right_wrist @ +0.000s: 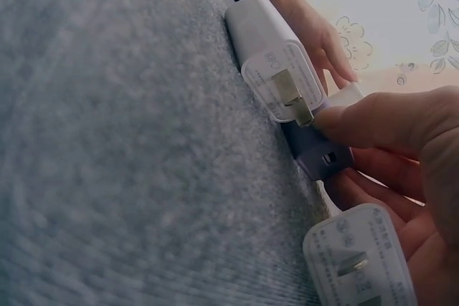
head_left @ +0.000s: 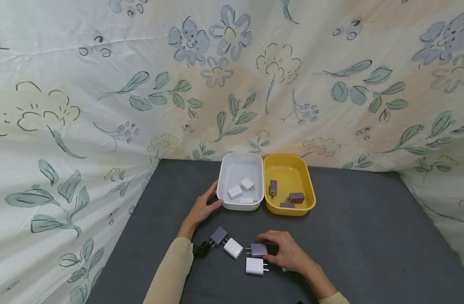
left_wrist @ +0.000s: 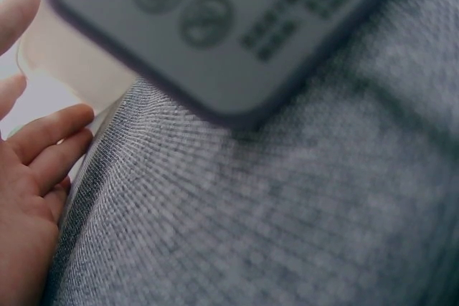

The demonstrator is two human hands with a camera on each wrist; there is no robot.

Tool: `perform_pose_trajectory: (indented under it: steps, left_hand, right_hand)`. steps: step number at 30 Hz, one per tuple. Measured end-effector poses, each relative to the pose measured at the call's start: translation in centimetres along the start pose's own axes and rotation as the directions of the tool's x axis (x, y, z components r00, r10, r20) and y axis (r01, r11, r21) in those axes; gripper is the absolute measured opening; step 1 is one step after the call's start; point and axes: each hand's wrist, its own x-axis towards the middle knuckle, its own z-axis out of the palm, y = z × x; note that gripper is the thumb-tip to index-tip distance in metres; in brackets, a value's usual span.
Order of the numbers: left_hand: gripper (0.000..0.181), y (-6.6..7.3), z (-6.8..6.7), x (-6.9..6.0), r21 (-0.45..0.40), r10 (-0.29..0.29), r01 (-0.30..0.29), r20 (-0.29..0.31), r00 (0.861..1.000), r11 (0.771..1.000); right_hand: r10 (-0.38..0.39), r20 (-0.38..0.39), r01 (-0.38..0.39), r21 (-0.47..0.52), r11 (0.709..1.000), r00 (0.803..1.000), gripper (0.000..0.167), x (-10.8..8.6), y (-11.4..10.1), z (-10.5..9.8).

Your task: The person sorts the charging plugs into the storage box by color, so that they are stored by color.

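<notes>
My left hand (head_left: pixel 200 211) touches the near left side of the white bin (head_left: pixel 221 190); its fingers look fairly straight in the left wrist view. Between thumb and fingers, my right hand (head_left: pixel 289 252) pinches a purple plug-in charger (head_left: pixel 259 249), its prongs facing left. Just in front of that lies a white charger (head_left: pixel 254 267), prongs to the right. Another white charger (right_wrist: pixel 358 263) is mostly hidden under the right hand in the head view. Closer to the left wrist lie a purple charger (head_left: pixel 218 235) and a white charger (head_left: pixel 233 248).
Several white chargers (head_left: pixel 247 184) lie in the white bin. Right beside it, the yellow bin (head_left: pixel 311 190) holds purple chargers (head_left: pixel 296 197). Both bins stand at the back of the dark grey table (head_left: pixel 361 236), before a floral cloth (head_left: pixel 232 101). A black band (head_left: pixel 201 249) circles the left wrist.
</notes>
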Motion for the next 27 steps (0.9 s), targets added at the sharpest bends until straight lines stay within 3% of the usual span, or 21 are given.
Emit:
perform_pose_trajectory:
  steps: [22, 27]
  left_hand:
    - [0.078, 0.10, -0.06, -0.13, -0.003, -0.011, 0.011, 0.006, 1.000, 1.000]
    - [0.077, 0.16, -0.06, -0.12, -0.007, -0.013, 0.013, 0.010, 1.000, 1.000]
  right_hand:
    - [-0.052, -0.099, 0.055, 0.026, 0.998, 0.994, 0.042, -0.19, 0.10, 0.36]
    - [-0.031, -0.120, 0.036, 0.046, 0.998, 0.992, 0.042, -0.18, 0.04, 0.32]
